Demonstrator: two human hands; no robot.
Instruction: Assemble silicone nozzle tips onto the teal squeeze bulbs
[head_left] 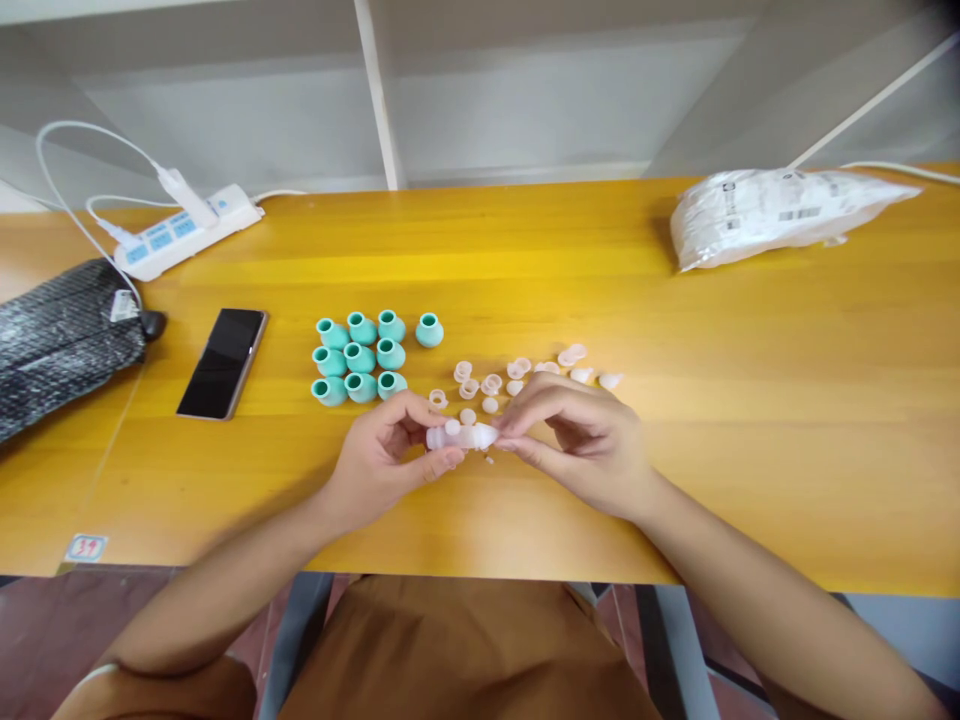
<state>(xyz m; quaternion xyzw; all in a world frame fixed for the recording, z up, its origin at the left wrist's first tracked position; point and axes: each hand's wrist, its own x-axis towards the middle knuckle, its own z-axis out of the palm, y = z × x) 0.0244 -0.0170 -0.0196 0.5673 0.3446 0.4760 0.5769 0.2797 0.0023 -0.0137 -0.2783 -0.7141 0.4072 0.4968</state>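
Note:
My left hand (pixel 382 455) and my right hand (pixel 577 440) meet just above the yellow wooden table (pixel 750 400), both pinching one small pale translucent silicone piece (pixel 461 436) between thumbs and fingertips. Just beyond my fingers lie several loose pale pink-white silicone pieces (pixel 517 376) scattered on the table. To their left stand several teal silicone cups (pixel 360 357) in neat rows, with one more teal cup (pixel 429 329) set apart at the right of the group.
A black phone (pixel 223 362) lies face up at the left. Farther left are a dark mesh pouch (pixel 60 340) and a white power strip (pixel 184 232) with cables. A white plastic bag (pixel 772 212) lies at the back right.

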